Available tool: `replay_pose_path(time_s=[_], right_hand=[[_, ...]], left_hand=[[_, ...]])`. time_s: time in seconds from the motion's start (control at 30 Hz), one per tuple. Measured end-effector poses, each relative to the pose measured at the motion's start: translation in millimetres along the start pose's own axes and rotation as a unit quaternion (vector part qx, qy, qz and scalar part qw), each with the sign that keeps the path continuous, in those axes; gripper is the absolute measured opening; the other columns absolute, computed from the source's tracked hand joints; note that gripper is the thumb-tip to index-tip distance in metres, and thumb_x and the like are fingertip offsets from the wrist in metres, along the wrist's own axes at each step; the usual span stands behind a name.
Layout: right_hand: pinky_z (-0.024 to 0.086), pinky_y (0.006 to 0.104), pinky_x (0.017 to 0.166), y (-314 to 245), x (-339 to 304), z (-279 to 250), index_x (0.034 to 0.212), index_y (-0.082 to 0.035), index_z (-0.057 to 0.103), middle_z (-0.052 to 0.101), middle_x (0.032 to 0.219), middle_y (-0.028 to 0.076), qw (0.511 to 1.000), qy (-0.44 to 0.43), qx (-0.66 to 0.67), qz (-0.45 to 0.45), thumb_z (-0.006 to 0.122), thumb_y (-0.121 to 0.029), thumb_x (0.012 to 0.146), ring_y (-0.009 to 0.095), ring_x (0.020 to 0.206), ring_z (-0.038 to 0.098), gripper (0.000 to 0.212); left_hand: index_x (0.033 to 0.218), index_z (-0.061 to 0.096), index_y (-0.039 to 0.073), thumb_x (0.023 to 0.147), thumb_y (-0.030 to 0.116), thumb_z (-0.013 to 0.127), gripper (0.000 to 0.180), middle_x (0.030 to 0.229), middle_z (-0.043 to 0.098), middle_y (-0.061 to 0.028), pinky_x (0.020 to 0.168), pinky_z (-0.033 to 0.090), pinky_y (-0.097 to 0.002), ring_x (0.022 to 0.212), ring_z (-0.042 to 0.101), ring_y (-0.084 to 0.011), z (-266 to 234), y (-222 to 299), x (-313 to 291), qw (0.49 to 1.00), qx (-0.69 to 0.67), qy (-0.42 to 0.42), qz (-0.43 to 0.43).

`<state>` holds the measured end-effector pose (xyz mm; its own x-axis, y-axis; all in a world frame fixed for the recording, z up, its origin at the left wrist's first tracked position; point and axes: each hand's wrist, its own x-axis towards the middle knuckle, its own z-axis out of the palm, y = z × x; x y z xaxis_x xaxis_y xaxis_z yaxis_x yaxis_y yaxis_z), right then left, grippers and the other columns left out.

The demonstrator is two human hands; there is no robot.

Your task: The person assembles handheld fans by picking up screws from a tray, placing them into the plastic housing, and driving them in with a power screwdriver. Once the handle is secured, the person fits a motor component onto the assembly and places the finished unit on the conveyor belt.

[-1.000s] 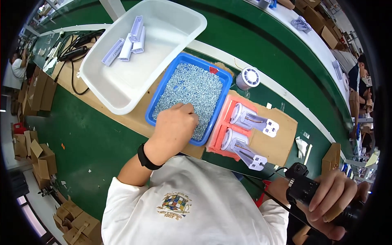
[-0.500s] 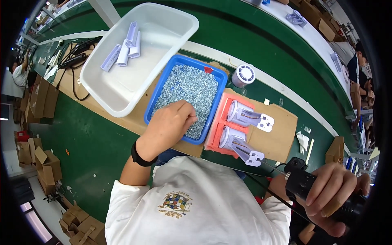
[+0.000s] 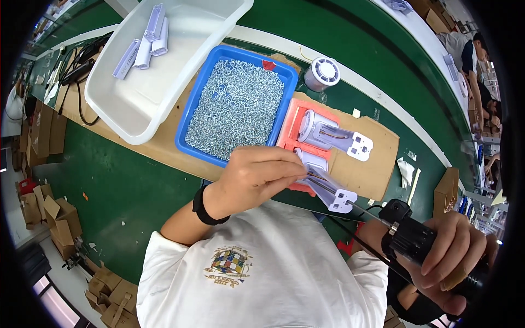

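Observation:
My left hand [image 3: 249,177] is closed in a pinch at the open hollow of the nearer lilac plastic housing [image 3: 342,201]; what lies between the fingertips is too small to make out. Wrapped round a black electric screwdriver [image 3: 413,239] is my right hand [image 3: 451,254]. Its long thin shaft passes through the end plate of that housing toward my left fingertips. A second lilac housing [image 3: 359,146] lies beside it, farther off. Both rest with their round ends in a red foam-like holder [image 3: 290,130]. Left of it, a blue tray [image 3: 184,128] holds many small silvery screws [image 3: 235,104].
A large white bin [image 3: 123,123] with several lilac plastic pieces [image 3: 156,24] stands at the far left. Behind the holder is a round vented part [image 3: 324,74]. Cardboard [image 3: 377,177] covers part of the green bench. Black cables [image 3: 79,74] lie beyond the bin.
My left hand has moved right, from over the screws in the blue tray to the nearer housing. My right hand still grips the screwdriver. The view has shifted slightly.

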<state>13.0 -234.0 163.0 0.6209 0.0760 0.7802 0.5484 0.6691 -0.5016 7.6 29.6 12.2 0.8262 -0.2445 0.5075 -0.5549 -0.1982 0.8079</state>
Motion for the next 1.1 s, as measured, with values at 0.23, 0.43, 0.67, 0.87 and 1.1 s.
replay_pose_path(time_s=[0.23, 0.43, 0.67, 0.87, 1.1], right_hand=[[0.06, 0.0205, 0.048, -1, 0, -3, 0.107, 0.003, 0.056, 0.063, 0.068, 0.003, 0.999, 0.001, 0.029, -0.017, 0.091, -0.023, 0.078, 0.012, 0.048, 0.065, 0.052], [0.062, 0.0227, 0.052, 3, 3, -2, 0.104, -0.001, 0.057, 0.063, 0.068, 0.002, 0.999, -0.021, 0.026, 0.007, 0.091, -0.024, 0.079, 0.013, 0.049, 0.066, 0.048], [0.062, 0.0283, 0.055, -16, -6, 12, 0.119, -0.006, 0.048, 0.064, 0.075, 0.003, 0.996, 0.065, -0.055, -0.007, 0.082, -0.029, 0.086, 0.015, 0.056, 0.067, 0.053], [0.056, 0.0276, 0.059, -8, 25, 1, 0.15, -0.023, 0.042, 0.061, 0.089, 0.001, 0.953, -0.207, -0.011, 0.223, 0.073, -0.052, 0.093, 0.015, 0.068, 0.062, 0.071], [0.056, 0.0279, 0.059, -5, 25, 6, 0.151, -0.024, 0.04, 0.06, 0.091, 0.001, 0.944, -0.211, -0.044, 0.251, 0.072, -0.052, 0.094, 0.014, 0.069, 0.062, 0.071]], left_hand=[[0.098, 0.073, -0.001, 0.076, 0.003, 0.086, 0.026, 0.089, 0.077, -0.0126, 0.064, 0.061, -0.031, 0.074, 0.076, -0.0248, 8, 4, -3, 0.998, 0.038, 0.019, 0.049], [0.1, 0.071, -0.002, 0.075, 0.003, 0.087, 0.03, 0.088, 0.077, -0.0139, 0.065, 0.062, -0.0322, 0.076, 0.077, -0.0253, 6, 4, 2, 0.993, 0.068, 0.004, 0.094], [0.106, 0.071, -0.005, 0.077, 0.003, 0.084, 0.033, 0.092, 0.076, -0.0164, 0.067, 0.064, -0.0333, 0.08, 0.077, -0.026, -1, 14, 4, 0.978, 0.139, -0.055, 0.143], [0.109, 0.071, -0.005, 0.078, 0.006, 0.083, 0.036, 0.096, 0.075, -0.0164, 0.067, 0.065, -0.0342, 0.082, 0.077, -0.0278, 0, 10, 3, 0.975, 0.145, -0.067, 0.157], [0.11, 0.073, -0.001, 0.073, 0.013, 0.087, 0.042, 0.109, 0.073, -0.013, 0.077, 0.065, -0.0359, 0.095, 0.074, -0.0288, -4, -1, -4, 0.976, 0.181, -0.073, 0.096]])
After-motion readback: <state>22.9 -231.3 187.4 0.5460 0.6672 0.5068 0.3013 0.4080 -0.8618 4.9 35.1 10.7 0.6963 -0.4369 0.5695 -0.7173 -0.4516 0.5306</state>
